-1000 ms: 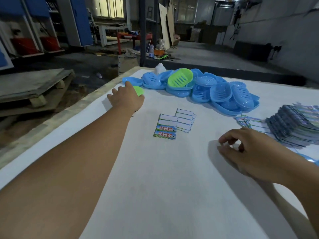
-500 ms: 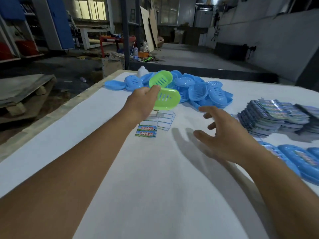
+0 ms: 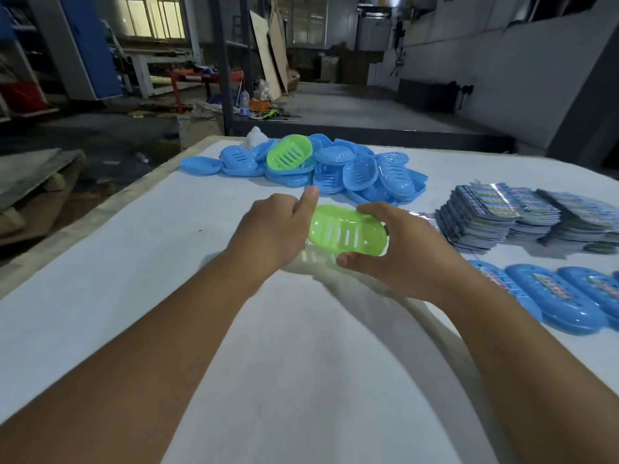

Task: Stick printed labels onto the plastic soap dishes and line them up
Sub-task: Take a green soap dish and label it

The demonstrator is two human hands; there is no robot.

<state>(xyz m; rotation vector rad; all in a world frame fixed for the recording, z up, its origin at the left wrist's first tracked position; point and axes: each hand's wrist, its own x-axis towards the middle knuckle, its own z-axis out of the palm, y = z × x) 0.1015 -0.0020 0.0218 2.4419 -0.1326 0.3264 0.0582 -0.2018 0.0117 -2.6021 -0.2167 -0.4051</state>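
green plastic soap dish [image 3: 346, 234] is sitting between your hands, just above the table [image 3: 100, 279]. your right hand [image 3: 398, 252] is gripping its 3 o'clock end; your left hand [image 3: 274, 229] is touching its 9 o'clock edge, grip unclear. you're seemingly readying it for labelling; next you're needing a label from the stacks [image 3: 502, 212] at 2 o'clock.

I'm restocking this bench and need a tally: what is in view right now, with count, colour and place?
Held soap dish: one, green, above the table centre, between both hands.
Pile of soap dishes: many, blue, far side of the table.
Soap dish on the pile: one, green, top of the pile.
Labelled soap dishes: at least three, blue, lined up at the right edge.
Label stacks: several, multicoloured print, right side.
Table: one, white-covered.
Left hand: grip on the held dish's left end.
Right hand: grip on its right end.
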